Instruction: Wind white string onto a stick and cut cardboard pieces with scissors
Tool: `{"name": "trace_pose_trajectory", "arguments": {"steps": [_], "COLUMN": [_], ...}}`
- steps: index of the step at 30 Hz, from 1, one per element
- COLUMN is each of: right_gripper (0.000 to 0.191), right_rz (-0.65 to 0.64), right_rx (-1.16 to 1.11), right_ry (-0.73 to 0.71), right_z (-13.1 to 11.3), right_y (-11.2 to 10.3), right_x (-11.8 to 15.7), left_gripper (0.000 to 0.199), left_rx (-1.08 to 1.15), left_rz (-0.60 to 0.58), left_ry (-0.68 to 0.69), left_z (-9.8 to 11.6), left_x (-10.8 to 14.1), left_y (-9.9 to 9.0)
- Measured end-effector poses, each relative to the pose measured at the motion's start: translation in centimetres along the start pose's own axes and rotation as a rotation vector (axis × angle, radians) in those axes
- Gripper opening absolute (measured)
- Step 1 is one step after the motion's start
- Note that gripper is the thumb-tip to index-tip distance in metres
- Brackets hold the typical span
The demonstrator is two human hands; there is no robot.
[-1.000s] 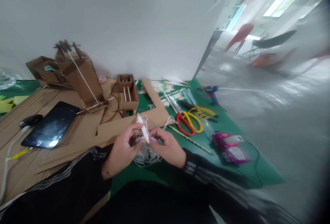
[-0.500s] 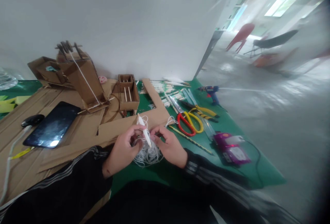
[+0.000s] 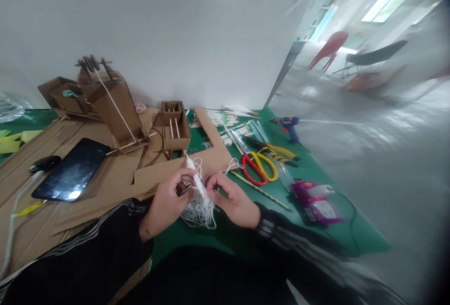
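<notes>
My left hand [image 3: 165,204] and my right hand [image 3: 231,199] meet over the near edge of a green table [image 3: 316,164]. Between them hangs a tangled bundle of white string [image 3: 201,211]. A thin white stick [image 3: 195,178] wound with that string pokes up between the fingertips; my left hand pinches it while my right hand's fingers hold strands of the string beside it. Both arms wear black sleeves with white stripes.
Sheets of brown cardboard [image 3: 105,178] cover the table's left, bearing a dark tablet [image 3: 72,169], a black mouse [image 3: 44,163], a cardboard model with string [image 3: 112,103] and a small cardboard box [image 3: 174,124]. To the right lie red and yellow scissors [image 3: 258,167], a pencil [image 3: 260,191], a glue gun [image 3: 286,124] and a purple device [image 3: 314,199].
My right hand has shifted slightly right and lifted its fingers, drawing the strands. The string bundle now hangs lower and narrower. The view itself barely moved.
</notes>
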State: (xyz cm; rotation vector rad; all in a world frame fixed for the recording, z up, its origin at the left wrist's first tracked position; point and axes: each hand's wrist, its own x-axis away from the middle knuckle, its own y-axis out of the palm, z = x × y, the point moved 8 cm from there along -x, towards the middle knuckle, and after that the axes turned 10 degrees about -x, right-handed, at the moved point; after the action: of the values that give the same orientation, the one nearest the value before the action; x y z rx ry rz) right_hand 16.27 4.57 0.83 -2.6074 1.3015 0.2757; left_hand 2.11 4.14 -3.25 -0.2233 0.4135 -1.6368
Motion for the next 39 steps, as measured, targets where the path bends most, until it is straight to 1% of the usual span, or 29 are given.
{"name": "trace_pose_trajectory", "arguments": {"steps": [2, 5, 8, 12, 14, 17, 19, 24, 30, 33, 36, 39], "right_gripper": [0.017, 0.019, 0.023, 0.026, 0.026, 0.026, 0.025, 0.023, 0.014, 0.009, 0.008, 0.009], "right_rz": [-0.044, -0.084, -0.071, -0.033, -0.025, -0.012, -0.022, -0.081, -0.134, -0.156, -0.143, -0.094], "right_rx": [-0.027, -0.053, -0.096, -0.217, -0.267, -0.299, -0.29, -0.211, -0.126, -0.081, -0.022, -0.002], "right_ry": [0.002, 0.046, 0.105, 0.18, 0.2, 0.205, 0.199, 0.177, 0.11, 0.078, 0.049, 0.04], "right_z": [-0.1, 0.1, 0.7, 1.5, 1.6, 1.7, 1.6, 1.0, -0.1, -0.5, -0.7, -0.6], "right_y": [0.0, 0.0, -0.1, -0.1, 0.0, 0.0, 0.0, 0.0, 0.0, 0.0, -0.2, -0.6], "right_x": [0.1, 0.1, 0.1, 0.0, 0.0, 0.0, 0.0, 0.0, 0.1, 0.1, 0.1, 0.1], "left_gripper": [0.033, 0.029, 0.025, 0.018, 0.02, 0.032, 0.033, 0.025, 0.032, 0.036, 0.037, 0.037], "left_rx": [0.001, -0.004, -0.059, -0.128, -0.17, -0.214, -0.214, -0.223, -0.279, -0.298, -0.309, -0.32], "left_rz": [0.001, -0.009, -0.017, -0.055, -0.068, -0.094, -0.104, -0.067, -0.054, -0.058, -0.058, -0.057], "left_ry": [-0.008, -0.014, 0.005, 0.067, 0.093, 0.119, 0.131, 0.148, 0.148, 0.172, 0.194, 0.203], "left_z": [0.2, 0.6, 1.0, 1.8, 2.2, 2.6, 2.8, 2.9, 3.1, 3.3, 3.5, 3.4], "left_x": [0.0, 0.0, 0.1, 0.4, 0.6, 0.8, 0.9, 0.6, 0.6, 0.8, 0.8, 0.7], "left_y": [-0.1, -0.2, -0.2, 0.1, 0.2, 0.4, 0.5, 0.1, -0.1, 0.0, 0.1, 0.2]}}
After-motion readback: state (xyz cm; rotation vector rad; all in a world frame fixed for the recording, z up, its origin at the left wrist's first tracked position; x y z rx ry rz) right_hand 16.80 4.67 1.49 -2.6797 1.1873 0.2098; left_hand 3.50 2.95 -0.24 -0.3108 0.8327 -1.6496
